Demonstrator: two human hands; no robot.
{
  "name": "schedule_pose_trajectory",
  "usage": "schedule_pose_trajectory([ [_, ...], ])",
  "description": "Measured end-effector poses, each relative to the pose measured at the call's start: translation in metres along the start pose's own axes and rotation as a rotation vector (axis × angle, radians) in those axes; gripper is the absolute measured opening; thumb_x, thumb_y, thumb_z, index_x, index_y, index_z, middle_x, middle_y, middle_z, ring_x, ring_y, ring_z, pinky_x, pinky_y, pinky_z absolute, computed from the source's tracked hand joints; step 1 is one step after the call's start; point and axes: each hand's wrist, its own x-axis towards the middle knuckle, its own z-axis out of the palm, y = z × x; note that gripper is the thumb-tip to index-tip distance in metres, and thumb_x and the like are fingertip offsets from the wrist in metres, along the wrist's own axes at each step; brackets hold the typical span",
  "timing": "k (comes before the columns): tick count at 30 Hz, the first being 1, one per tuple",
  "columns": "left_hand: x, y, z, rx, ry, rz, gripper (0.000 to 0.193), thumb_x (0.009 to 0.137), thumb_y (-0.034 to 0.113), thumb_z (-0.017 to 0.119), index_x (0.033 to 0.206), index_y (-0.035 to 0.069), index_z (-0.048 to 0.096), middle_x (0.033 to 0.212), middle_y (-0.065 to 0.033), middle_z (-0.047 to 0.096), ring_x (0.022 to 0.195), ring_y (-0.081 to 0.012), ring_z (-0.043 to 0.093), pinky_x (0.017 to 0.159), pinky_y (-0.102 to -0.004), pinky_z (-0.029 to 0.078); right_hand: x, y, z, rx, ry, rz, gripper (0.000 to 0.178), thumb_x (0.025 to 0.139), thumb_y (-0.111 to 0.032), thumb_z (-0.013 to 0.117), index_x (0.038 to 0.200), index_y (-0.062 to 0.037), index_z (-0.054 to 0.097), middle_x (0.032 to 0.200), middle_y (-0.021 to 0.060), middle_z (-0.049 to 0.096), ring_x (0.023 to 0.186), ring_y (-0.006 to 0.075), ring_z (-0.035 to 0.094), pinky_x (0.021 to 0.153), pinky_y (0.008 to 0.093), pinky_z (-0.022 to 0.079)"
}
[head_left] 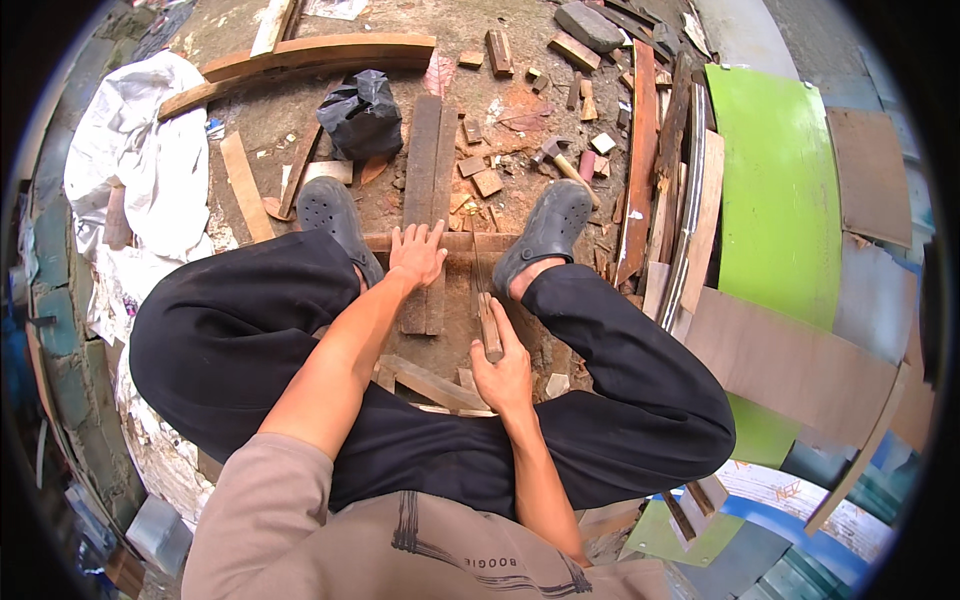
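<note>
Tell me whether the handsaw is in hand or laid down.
In hand: the right hand holds the handsaw by its wooden handle, with the blade pointing forward.

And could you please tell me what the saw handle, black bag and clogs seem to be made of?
Saw handle: likely wood, streaked brown. Black bag: probably thin plastic, crinkled and faintly shiny. Clogs: moulded-looking, matte grey, perforated; perhaps foam or rubber.

Wooden-handled saw (pixel 488 320), blade across brown wood strip (pixel 459 243)
</note>
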Motion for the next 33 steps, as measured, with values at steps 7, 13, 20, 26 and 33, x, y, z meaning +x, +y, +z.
schedule_pose_trajectory([
  [7,0.008,0.002,0.0,0.011,-0.099,0.014,0.089,0.101,0.062,0.043,0.167,0.02,0.001,0.173,-0.0145,0.007,0.159,-0.0377,0.002,0.126,-0.0588,0.002,-0.048,-0.046,-0.013,0.085,-0.067,0.063,0.08,0.088,-0.004,0.062,0.161,-0.0087,0.03,0.118,0.0367,0.066,0.1,0.0525,0.067,0.087,0.0491,0.055],
  [13,0.006,0.004,-0.001,0.053,-0.111,0.004,0.096,0.098,0.065,0.047,0.167,0.018,0.0,0.173,-0.0151,0.004,0.159,-0.0385,0.0,0.126,-0.0592,0.002,0.01,-0.027,-0.006,0.129,-0.086,0.155,0.08,0.086,-0.003,0.063,0.16,-0.0062,0.032,0.106,0.0392,0.066,0.095,0.0533,0.067,0.083,0.051,0.054],
  [20,0.007,0.004,-0.004,0.086,-0.134,-0.003,0.106,0.093,0.067,0.056,0.167,0.017,-0.002,0.173,-0.0156,0.0,0.159,-0.0384,-0.004,0.125,-0.0605,0.0,-0.038,-0.046,-0.016,0.152,-0.07,0.071,0.073,0.087,-0.003,0.06,0.157,-0.0058,0.039,0.134,0.0328,0.061,0.126,0.0456,0.06,0.104,0.0437,0.048],
  [26,0.009,0.005,-0.006,0.086,-0.137,0.005,0.113,0.089,0.068,0.061,0.167,0.017,-0.003,0.174,-0.0151,-0.001,0.159,-0.0389,-0.004,0.126,-0.0602,0.003,0.036,-0.007,0.0,0.139,-0.074,0.171,0.081,0.084,-0.007,0.063,0.159,-0.0073,0.033,0.098,0.0369,0.067,0.088,0.0519,0.068,0.081,0.0538,0.053],
  [33,0.009,0.001,-0.009,0.092,-0.146,-0.001,0.118,0.086,0.067,0.067,0.166,0.017,-0.004,0.173,-0.0161,-0.001,0.159,-0.0394,-0.003,0.126,-0.0605,0.004,-0.037,-0.027,-0.02,0.179,-0.037,-0.015,0.08,0.084,-0.008,0.063,0.158,-0.0043,0.033,0.098,0.0358,0.068,0.093,0.0521,0.067,0.084,0.0531,0.053],
])
